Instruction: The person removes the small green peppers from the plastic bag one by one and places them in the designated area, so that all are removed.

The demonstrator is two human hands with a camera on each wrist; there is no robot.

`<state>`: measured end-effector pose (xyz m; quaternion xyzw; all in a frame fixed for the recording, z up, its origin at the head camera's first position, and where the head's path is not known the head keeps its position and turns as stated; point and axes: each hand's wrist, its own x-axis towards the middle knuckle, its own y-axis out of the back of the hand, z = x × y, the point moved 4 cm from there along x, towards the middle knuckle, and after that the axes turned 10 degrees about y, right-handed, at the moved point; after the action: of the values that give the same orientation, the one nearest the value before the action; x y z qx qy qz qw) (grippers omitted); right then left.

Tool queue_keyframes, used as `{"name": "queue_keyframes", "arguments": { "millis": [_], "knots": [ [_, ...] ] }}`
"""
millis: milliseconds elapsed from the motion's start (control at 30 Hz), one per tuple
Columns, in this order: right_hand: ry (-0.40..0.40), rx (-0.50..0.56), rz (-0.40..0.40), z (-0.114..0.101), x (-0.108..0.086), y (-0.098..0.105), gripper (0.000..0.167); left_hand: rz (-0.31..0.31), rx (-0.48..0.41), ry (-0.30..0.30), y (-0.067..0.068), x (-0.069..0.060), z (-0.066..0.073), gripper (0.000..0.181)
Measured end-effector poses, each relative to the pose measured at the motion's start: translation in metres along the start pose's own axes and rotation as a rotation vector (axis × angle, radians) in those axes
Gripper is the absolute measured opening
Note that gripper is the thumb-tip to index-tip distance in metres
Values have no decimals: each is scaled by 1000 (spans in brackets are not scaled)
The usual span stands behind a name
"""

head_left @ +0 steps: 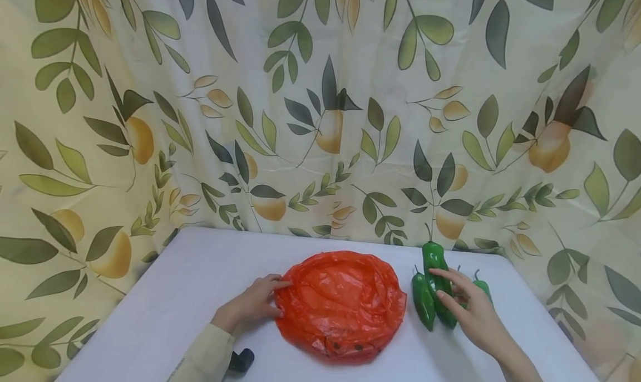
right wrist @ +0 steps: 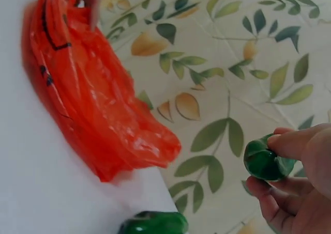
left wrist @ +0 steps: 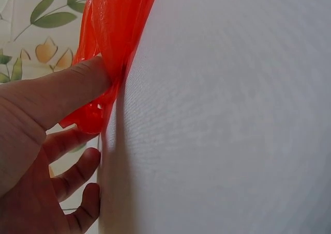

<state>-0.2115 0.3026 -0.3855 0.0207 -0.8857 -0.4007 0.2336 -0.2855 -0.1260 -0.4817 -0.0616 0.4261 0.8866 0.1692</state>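
A red plastic bag (head_left: 340,293), its rim rolled outward into a round shape, rests on the white table. At the bag's left edge my left hand (head_left: 255,301) pinches the plastic; the left wrist view has the thumb (left wrist: 77,92) on the near side of the red film. To the right of the bag, my right hand (head_left: 473,315) grips a long green pepper (head_left: 433,255) between thumb and fingers. The right wrist view shows this pepper's blunt end (right wrist: 261,159), raised off the table. A second green pepper (head_left: 423,305) lies beside it, close to the bag.
Behind the right hand, another green pepper (head_left: 482,286) is partly hidden. A small black object (head_left: 242,361) sits by the left sleeve (head_left: 205,354). Leaf-and-fruit patterned cloth (head_left: 310,176) hangs behind the white table (head_left: 200,265).
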Motion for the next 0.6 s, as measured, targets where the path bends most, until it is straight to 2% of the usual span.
{"name": "queue_keyframes", "arguments": {
  "millis": [300,600],
  "knots": [
    [59,-79,92,20,-11,32,40,-1,16,6,-2,1,-1,67],
    [-31,-127,99,46,-21,55,43,-1,16,5,0,1,1,68]
  ]
}}
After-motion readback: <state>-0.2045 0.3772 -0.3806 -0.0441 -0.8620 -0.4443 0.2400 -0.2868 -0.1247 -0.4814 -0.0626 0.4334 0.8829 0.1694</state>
